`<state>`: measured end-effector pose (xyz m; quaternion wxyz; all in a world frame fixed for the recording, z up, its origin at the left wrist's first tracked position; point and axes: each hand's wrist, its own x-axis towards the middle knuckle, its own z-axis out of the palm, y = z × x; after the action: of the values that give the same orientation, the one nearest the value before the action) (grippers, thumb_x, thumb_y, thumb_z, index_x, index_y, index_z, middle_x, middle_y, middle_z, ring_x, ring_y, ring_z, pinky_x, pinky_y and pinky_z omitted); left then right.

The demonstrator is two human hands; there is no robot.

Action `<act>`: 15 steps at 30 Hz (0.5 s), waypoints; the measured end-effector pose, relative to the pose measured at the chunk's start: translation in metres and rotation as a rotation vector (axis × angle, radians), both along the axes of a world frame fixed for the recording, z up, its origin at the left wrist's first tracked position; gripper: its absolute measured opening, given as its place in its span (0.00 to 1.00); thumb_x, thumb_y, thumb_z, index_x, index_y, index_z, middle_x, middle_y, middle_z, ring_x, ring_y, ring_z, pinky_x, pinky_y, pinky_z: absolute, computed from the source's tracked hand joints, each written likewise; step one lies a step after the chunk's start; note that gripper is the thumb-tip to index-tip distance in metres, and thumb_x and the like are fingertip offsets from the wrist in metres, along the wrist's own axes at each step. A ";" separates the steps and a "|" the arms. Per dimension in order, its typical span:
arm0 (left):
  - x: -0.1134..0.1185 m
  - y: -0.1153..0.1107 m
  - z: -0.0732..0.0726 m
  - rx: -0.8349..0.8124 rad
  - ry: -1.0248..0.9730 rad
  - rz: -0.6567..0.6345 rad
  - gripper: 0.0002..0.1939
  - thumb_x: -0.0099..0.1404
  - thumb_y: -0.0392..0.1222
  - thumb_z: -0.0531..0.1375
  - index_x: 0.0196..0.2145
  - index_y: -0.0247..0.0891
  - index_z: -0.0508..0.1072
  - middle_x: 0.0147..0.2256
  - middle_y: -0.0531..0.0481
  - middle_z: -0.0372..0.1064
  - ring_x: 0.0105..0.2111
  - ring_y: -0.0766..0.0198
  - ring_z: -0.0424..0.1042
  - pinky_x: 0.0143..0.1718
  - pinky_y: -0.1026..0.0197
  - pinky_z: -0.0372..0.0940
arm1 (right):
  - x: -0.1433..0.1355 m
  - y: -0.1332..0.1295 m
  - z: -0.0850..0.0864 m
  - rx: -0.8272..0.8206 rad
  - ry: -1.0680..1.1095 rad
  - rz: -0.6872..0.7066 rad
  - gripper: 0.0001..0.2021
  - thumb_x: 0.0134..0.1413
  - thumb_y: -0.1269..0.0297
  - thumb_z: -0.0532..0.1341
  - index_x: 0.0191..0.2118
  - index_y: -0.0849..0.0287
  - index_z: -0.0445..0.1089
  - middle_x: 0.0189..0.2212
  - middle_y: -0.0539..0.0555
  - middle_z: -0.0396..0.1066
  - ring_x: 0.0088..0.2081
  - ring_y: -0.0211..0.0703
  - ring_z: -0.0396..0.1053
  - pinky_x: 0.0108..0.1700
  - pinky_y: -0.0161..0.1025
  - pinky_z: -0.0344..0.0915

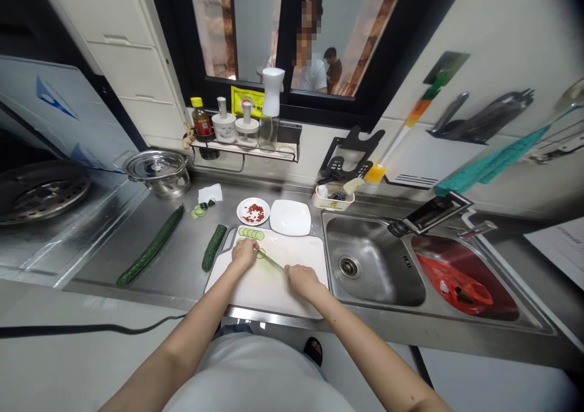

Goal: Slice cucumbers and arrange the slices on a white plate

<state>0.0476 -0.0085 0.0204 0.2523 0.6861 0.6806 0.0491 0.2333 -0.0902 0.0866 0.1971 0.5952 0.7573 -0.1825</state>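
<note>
A knife (272,261) lies slantwise over the white cutting board (274,293), its handle wrapped in my right hand (303,280). My left hand (245,254) is closed on the board, fingertips together at the far end of the blade. What those fingers hold, if anything, is hidden. One cucumber slice (261,254) shows beside the fingertips, by the blade. Behind my left hand, a row of cucumber slices (250,233) lies along the board's back edge. A cut length of cucumber (214,247) rests on the steel counter just left of the board.
A long whole cucumber (151,244) lies further left, near a lidded pot (159,171). Behind the board stand a plate with red pieces (241,211) and a white dish (290,217). The sink (378,263) adjoins the right side. Above hangs a condiment shelf (241,148).
</note>
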 end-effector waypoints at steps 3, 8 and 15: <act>0.000 0.000 -0.001 0.007 -0.004 -0.002 0.10 0.59 0.37 0.56 0.38 0.44 0.76 0.44 0.46 0.73 0.49 0.56 0.67 0.46 0.59 0.60 | 0.002 0.002 0.000 0.016 -0.005 0.023 0.18 0.59 0.76 0.46 0.47 0.64 0.69 0.41 0.65 0.74 0.45 0.50 0.73 0.41 0.42 0.65; 0.000 -0.001 -0.001 0.003 0.004 0.000 0.11 0.60 0.37 0.57 0.39 0.44 0.76 0.45 0.46 0.73 0.49 0.56 0.67 0.46 0.59 0.60 | 0.007 0.008 -0.001 0.031 -0.015 0.035 0.18 0.60 0.75 0.46 0.47 0.63 0.70 0.41 0.65 0.74 0.45 0.50 0.73 0.41 0.42 0.65; 0.001 0.000 0.000 -0.013 0.025 -0.007 0.11 0.59 0.37 0.57 0.39 0.44 0.76 0.45 0.47 0.72 0.49 0.56 0.67 0.45 0.60 0.60 | 0.016 0.005 -0.005 0.055 -0.032 0.010 0.17 0.62 0.73 0.46 0.48 0.61 0.69 0.41 0.65 0.74 0.45 0.49 0.72 0.41 0.40 0.62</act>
<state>0.0487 -0.0089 0.0202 0.2483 0.6875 0.6816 0.0349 0.2491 -0.0849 0.0821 0.1937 0.5994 0.7619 -0.1510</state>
